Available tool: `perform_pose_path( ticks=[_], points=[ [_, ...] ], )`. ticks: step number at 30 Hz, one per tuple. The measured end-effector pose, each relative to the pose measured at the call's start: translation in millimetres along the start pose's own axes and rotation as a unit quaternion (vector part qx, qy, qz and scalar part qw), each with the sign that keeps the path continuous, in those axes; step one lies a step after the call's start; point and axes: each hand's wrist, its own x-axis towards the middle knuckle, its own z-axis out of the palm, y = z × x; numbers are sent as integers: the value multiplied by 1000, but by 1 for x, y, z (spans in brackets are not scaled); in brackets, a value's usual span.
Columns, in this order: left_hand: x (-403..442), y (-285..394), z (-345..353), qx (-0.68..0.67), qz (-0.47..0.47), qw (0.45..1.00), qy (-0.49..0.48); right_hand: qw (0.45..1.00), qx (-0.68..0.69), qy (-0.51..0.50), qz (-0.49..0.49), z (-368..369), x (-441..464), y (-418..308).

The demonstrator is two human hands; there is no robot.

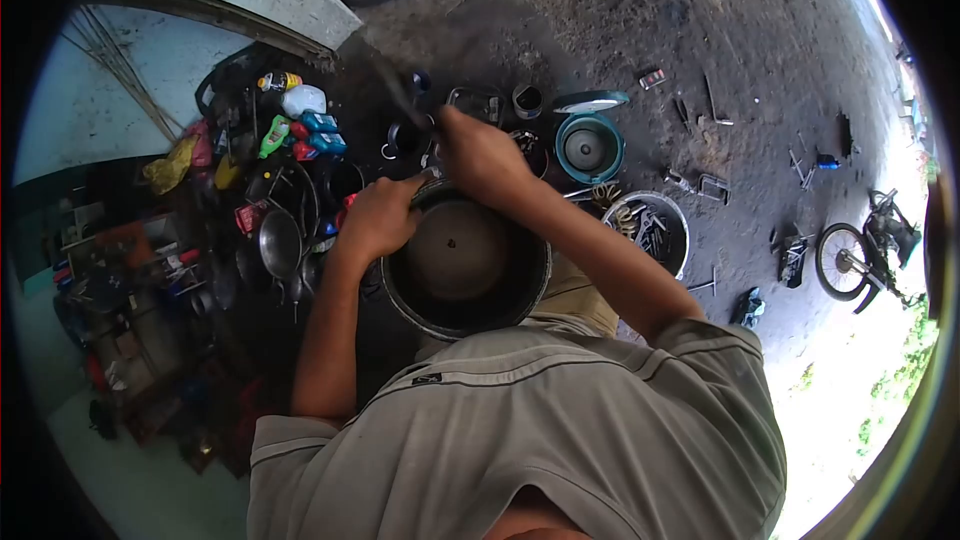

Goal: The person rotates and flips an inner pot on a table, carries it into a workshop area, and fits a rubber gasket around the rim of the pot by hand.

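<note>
A round, deep metal pot (462, 252) with a dark inner wall and a small mark in its base sits at my lap, its mouth facing up. My left hand (378, 220) is closed at its upper left rim. A small grey metal piece (430, 174) shows by the fingertips; whether it belongs to the pot I cannot tell. My right hand (484, 158) is a fist above the far rim, closed round a dark, long tool (392, 83). Motion smears that tool, so its kind is unclear.
Right of the pot stand a teal bucket (622, 152) with a lid behind it and a basin (683, 230) of metal parts. Bottles (304, 100) and pans (281, 244) crowd the left. Tools lie on the dirt floor (600, 20); a motorcycle wheel (843, 262) is far right.
</note>
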Motion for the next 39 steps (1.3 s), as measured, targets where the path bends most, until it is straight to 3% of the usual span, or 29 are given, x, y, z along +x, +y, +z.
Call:
perform_pose_path(
  ticks=[5, 7, 13, 15, 16, 19, 23, 29, 31, 32, 33, 35, 37, 39],
  points=[
    [-34, -77, -18, -62, 2, 997, 36, 997, -36, 45, -59, 53, 4, -32],
    [-50, -109, -19, -87, -3, 995, 46, 994, -43, 1, 99, 62, -23, -32],
    [-57, -146, -14, -101, 10, 994, 51, 962, -10, 58, 268, 82, -93, -24],
    [-50, -155, -3, -169, 17, 978, 121, 929, -28, 18, 369, 68, -101, -24],
    [-45, -155, 0, -169, 20, 978, 122, 939, 1, 70, 336, 76, -117, 5],
    [-30, -154, 16, -189, -27, 971, 145, 935, 44, 72, 344, 80, -140, 97],
    [21, -148, 64, -138, -43, 975, 172, 916, 101, 112, 373, 43, -102, 117],
    [108, -141, 150, -75, -102, 984, 125, 936, 115, 72, 326, 47, -85, 274],
    [136, -148, 184, -58, -112, 986, 110, 919, 183, 89, 337, 56, -76, 316],
    [148, -154, 202, -68, -100, 986, 113, 897, 300, 66, 319, 58, -74, 336],
    [159, -162, 219, -78, -88, 986, 117, 896, 303, 64, 317, 71, -69, 358],
    [189, -186, 266, -83, -88, 986, 117, 950, 158, 54, 265, 115, -55, 412],
    [206, -200, 290, -92, -87, 985, 115, 947, 143, 27, 288, 137, -45, 427],
    [220, -212, 308, -95, -110, 986, 86, 961, -1, -44, 272, 157, -37, 443]
  ],
)
